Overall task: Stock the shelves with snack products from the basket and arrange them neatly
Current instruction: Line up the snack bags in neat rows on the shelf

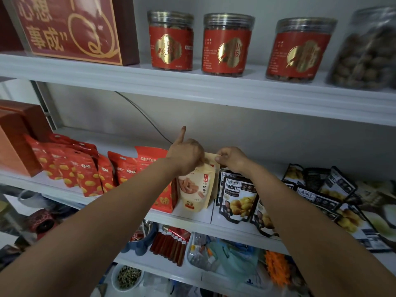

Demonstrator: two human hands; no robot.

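— Both forearms fill the bottom of the view, reaching up to the middle shelf. What are the hands doing?

— The right hand pinches the top edge of a beige pouch between thumb and fingers. The left hand is at the pouch's upper left corner; its fingers are curled down onto the pouch while the thumb sticks straight up. So both hold the same pouch, which stands upright near the shelf's front edge.

— Where exactly does it sit?

— Between an orange bag on its left and the black chestnut bags on its right, touching or nearly touching both. I'd judge this as the straightening step: placed, now being squared up.

— How to do it well?

— Keep the grip at the top seam, turn the printed face forward, and press the base flat so it stands alone before letting go.

— Any room to move?

— Little sideways; the neighbours hem it in. Behind it there is open shelf back to the wall, and a dark cable hangs there, worth avoiding. The shelf above sits well clear of the hands. The black bags farther right lie toppled, so a nudge that way could tip more.
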